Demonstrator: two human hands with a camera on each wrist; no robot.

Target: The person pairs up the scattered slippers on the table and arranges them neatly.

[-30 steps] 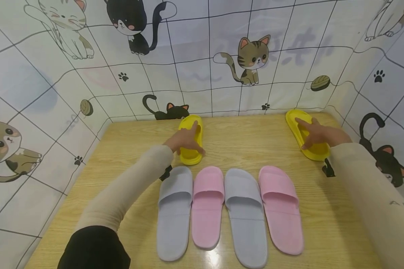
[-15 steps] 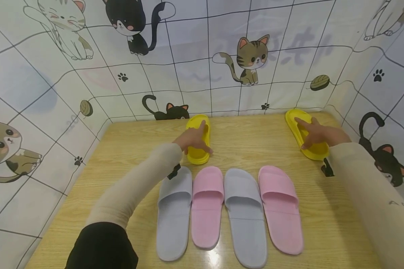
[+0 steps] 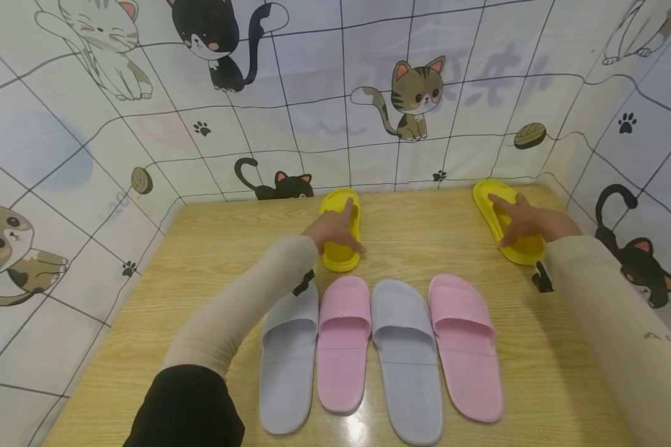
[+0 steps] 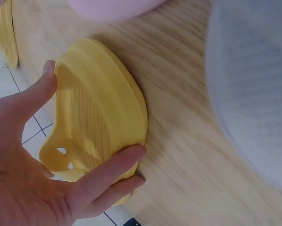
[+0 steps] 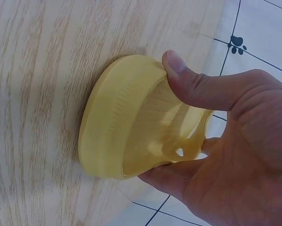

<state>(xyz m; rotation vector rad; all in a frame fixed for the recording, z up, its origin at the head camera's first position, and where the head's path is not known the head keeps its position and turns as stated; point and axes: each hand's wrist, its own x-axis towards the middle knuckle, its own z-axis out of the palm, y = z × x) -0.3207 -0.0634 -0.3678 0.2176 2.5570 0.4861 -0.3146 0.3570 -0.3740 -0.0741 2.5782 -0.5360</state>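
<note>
Head view: yellow slippers (image 3: 341,258) on wooden surface (image 3: 419,236), cat-print wall (image 3: 315,77).

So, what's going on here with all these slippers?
A person's left hand grips one yellow slipper by its sides, and the right hand grips the other yellow slipper. These two stand apart on the far side of a wood-grain tabletop. Nearer the person, gray slides and pink slides, two of each, lie in an alternating row, held by neither hand.
</note>
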